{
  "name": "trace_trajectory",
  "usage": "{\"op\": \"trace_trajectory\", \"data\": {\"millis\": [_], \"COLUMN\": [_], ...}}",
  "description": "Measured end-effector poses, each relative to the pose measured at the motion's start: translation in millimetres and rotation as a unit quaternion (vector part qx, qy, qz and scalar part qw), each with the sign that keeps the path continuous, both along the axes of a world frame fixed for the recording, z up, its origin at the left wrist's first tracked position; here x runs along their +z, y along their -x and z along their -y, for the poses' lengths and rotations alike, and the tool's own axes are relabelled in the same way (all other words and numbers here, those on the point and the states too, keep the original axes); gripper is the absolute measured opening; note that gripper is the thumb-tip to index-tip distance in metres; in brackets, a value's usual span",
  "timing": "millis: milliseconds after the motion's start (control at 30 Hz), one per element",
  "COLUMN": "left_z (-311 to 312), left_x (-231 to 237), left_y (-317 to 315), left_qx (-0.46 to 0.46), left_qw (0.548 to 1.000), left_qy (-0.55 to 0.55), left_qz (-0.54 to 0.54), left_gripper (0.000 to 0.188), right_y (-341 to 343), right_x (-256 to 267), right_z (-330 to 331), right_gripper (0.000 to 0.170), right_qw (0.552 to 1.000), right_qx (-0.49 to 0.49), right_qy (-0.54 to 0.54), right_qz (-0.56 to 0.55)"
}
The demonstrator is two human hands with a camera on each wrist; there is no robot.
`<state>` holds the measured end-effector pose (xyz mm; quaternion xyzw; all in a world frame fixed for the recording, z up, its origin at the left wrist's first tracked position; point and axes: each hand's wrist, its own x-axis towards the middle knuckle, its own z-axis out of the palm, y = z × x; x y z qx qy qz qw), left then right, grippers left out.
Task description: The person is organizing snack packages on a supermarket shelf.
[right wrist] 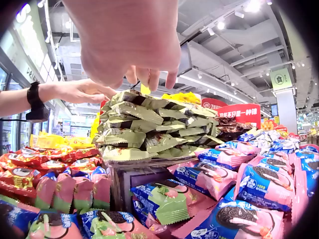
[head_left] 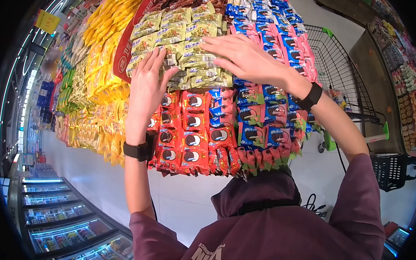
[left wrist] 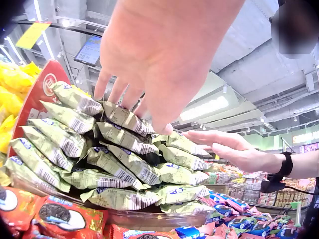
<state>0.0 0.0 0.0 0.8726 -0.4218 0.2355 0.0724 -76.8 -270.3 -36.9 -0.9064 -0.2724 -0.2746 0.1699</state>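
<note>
Green packets (head_left: 171, 34): one stacked pile, raised in a clear-edged holder, behind red packets (head_left: 193, 119), between a red sign board (head_left: 122, 61) and blue-and-pink packets (head_left: 271, 41). Left hand (head_left: 146, 86): fingers extended, thumb apart, over the pile's left part, gripping nothing. Right hand (head_left: 249, 61): fingers extended, over its right part, likewise ungripping (whether it presses, cannot tell). Yellow packets (head_left: 105, 64): beyond the sign.

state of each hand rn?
Left hand: open, over the green snack packets, gripping nothing.
Right hand: open, over the same packets, gripping nothing.
</note>
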Motion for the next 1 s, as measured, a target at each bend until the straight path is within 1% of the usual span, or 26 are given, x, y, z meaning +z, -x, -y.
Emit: {"op": "trace_trajectory", "data": {"millis": [100,267,367,467,567,600,633,700,767,833,867,900,933,1000], "left_z": [-4,-1,3,16,30,34,37,45,48,57,65,75,84,105], "left_x": [2,-3,-2,11,17,18,16,6,-9,-25,-25,-27,-30,-42], "left_y": [1,1,6,37,85,105,126,165,200,226,240,249,258,277], "left_qx": [-0.016,-0.013,-0.009,-0.019,-0.078,-0.098,-0.118,-0.17,-0.185,-0.2,-0.18,-0.185,-0.19,-0.217], "left_qw": [1.0,0.999,0.999,0.996,0.989,0.987,0.984,0.965,0.954,0.943,0.937,0.931,0.925,0.911], "left_qy": [0.012,0.029,0.045,0.072,0.124,0.125,0.126,0.17,0.15,0.127,0.098,0.102,0.102,0.101], "left_qz": [-0.006,-0.025,0.029,0.043,-0.016,-0.031,-0.047,-0.101,-0.182,-0.233,-0.281,-0.297,-0.314,-0.335], "left_gripper": [0.052,0.051,0.049,0.044,0.032,0.027,0.022,0.017,0.021,0.03,0.03,0.03,0.029,0.026], "right_y": [1,-3,-5,7,36,48,63,98,133,166,180,194,208,235], "right_x": [0,-6,-3,3,19,19,20,24,22,16,12,10,10,5], "right_z": [-14,-19,-22,-23,-14,-9,-4,11,26,42,50,58,65,84], "right_gripper": [0.047,0.05,0.052,0.053,0.052,0.051,0.05,0.048,0.047,0.046,0.046,0.046,0.047,0.047], "right_qw": [1.0,1.0,1.0,0.998,0.998,0.998,0.999,0.999,0.998,0.996,0.994,0.992,0.989,0.981], "right_qx": [0.006,0.008,0.012,0.01,0.015,0.0,0.005,0.015,-0.007,-0.028,-0.037,-0.046,-0.073,-0.088], "right_qy": [0.003,0.009,0.01,-0.019,-0.029,0.0,-0.011,-0.033,-0.036,-0.05,-0.063,-0.075,-0.063,-0.1], "right_qz": [0.027,0.01,0.01,0.061,0.052,0.055,0.033,-0.012,-0.042,-0.069,-0.08,-0.091,-0.114,-0.143]}}
